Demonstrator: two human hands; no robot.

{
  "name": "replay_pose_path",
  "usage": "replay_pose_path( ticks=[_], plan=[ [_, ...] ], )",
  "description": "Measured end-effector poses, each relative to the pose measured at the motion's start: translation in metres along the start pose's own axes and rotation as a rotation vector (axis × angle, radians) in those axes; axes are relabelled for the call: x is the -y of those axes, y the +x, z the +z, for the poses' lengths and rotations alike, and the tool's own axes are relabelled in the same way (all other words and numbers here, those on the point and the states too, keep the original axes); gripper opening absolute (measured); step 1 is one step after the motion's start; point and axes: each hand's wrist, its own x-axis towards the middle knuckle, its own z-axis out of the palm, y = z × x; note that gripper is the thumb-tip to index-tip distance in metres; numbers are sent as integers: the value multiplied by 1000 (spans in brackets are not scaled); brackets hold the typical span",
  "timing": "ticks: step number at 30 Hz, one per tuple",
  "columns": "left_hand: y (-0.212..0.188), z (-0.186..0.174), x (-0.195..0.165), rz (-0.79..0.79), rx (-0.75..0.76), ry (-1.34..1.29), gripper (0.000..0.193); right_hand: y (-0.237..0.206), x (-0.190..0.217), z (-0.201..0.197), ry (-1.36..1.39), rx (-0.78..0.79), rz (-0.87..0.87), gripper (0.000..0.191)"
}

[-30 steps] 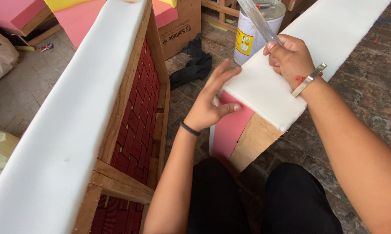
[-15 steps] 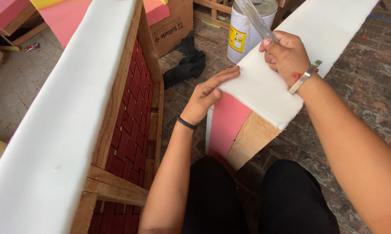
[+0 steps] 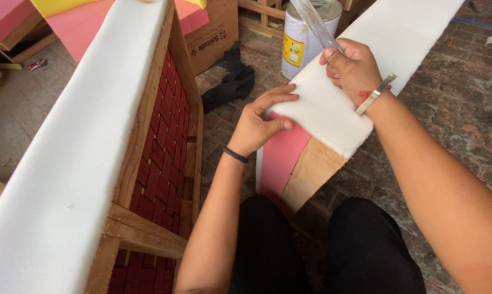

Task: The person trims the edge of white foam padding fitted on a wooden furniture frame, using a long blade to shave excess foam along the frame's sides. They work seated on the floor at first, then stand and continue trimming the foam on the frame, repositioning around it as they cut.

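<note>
The left hand (image 3: 259, 122) pinches the white foam sheet's (image 3: 333, 103) edge. The right hand (image 3: 352, 68) presses on the foam, gripping a clear tool (image 3: 314, 22). Pink foam (image 3: 281, 160) lies beneath the left grip.

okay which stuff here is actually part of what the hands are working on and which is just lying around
In hand: left hand pinching white foam sheet over pink foam and wooden panel; right hand holding clear stick.
Lying about: tin can, black cloth, cardboard box.

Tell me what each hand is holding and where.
Left hand pinches the white foam sheet at its near edge; right hand grips a clear stick by its lower end.
</note>
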Motion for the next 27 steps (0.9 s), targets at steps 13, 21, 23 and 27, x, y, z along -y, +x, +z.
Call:
replay_pose_path(
  ticks=[13,21,23,27],
  plan=[
    [-2,35,-6,58,-147,496,45,-5,4,-6,-26,-2,4,22],
    [-45,37,33,-325,-447,-209,62,-2,3,-7,10,-13,13,23],
    [-55,43,46,-425,-485,-216,64,-1,4,-7,8,-16,19,22],
    [-69,46,68,-493,-524,-284,65,-1,5,-7,-11,6,-9,22]
  ],
)
